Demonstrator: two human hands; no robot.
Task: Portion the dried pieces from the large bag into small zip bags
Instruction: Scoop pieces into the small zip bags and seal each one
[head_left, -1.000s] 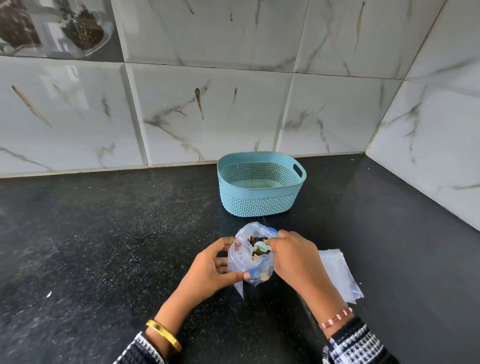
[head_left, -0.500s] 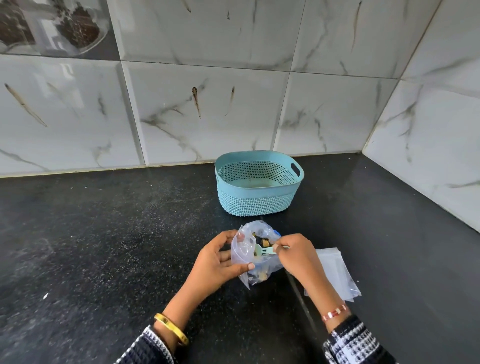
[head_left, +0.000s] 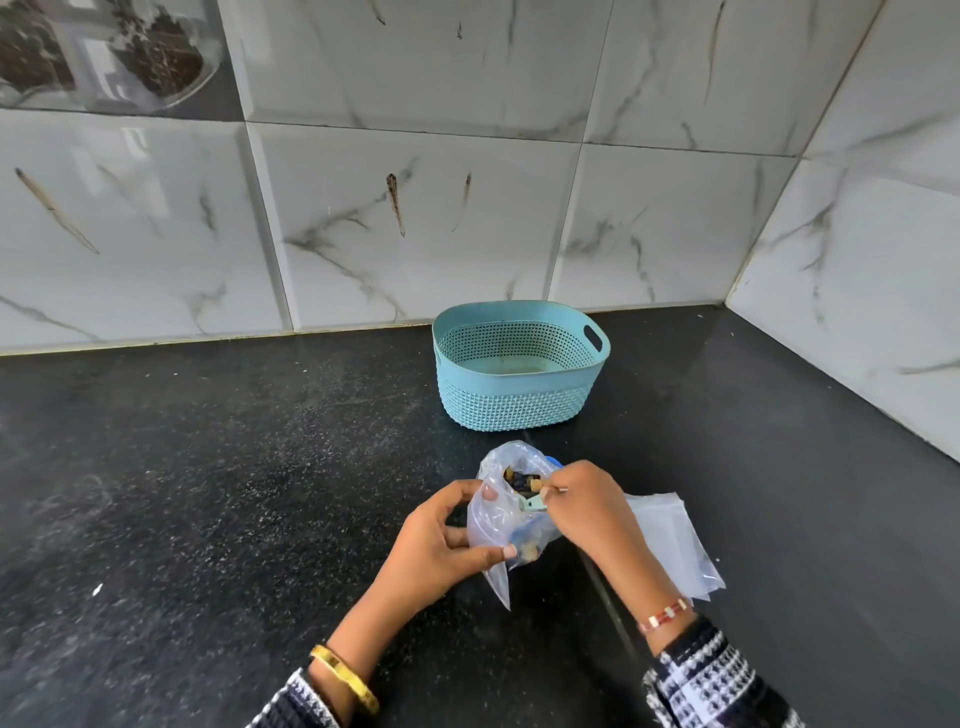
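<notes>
While both hands hold it, the clear bag (head_left: 501, 512) of dried pieces stands open just above the black counter (head_left: 208, 493).

The left hand (head_left: 441, 545) grasps the bag's left side, thumb and fingers curled round the crinkled plastic; the right hand (head_left: 589, 512) pinches something small and pale green at the bag's mouth, too small to tell what. Inside lie dark and tan dried pieces (head_left: 522, 480), lumpy and mixed. Just right of the hands, a flat stack of small zip bags (head_left: 675, 545) lies on the speckled stone. Farther off, near the glossy marbled wall tiles (head_left: 415, 218), sits a rounded teal basket (head_left: 519, 400) with perforated woven-look walls.
</notes>
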